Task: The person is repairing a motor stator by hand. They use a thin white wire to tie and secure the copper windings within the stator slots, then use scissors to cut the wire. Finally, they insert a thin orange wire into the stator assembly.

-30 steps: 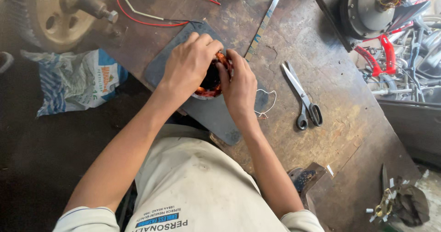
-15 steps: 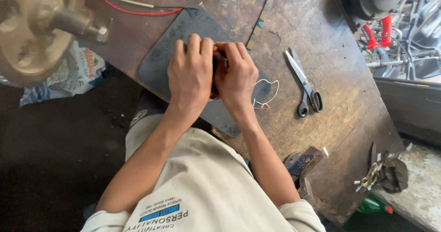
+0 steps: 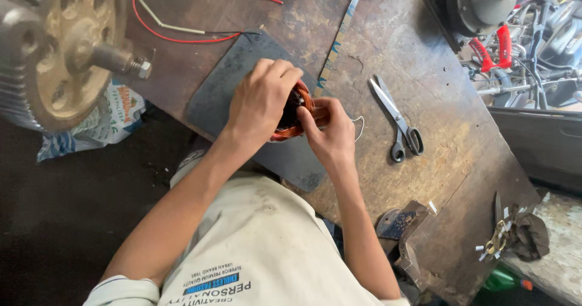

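Both hands meet over a round coil of copper wire that sits on a dark mat near the middle of the worn wooden table. The left hand comes in from the lower left with the forearm stretched long across the person's pale shirt; its wrist is bent a little, the palm arches over the top of the coil and the fingers curl down over the far side, grasping it. The right hand rises from below with the elbow tucked close to the body; its fingers are bent and pinch at the near right edge of the coil, thumb pressed towards the copper, so it too has hold of the coil. The two hands touch or nearly touch above the coil, and much of it is hidden under them. A thin white thread loops just beside the right hand. A pair of scissors lies shut on the table to the right, apart from the hands. A long narrow strip lies slanted beyond the mat. Red and white wires trail across the far edge of the table. A large metal wheel with a shaft stands out at the upper left.
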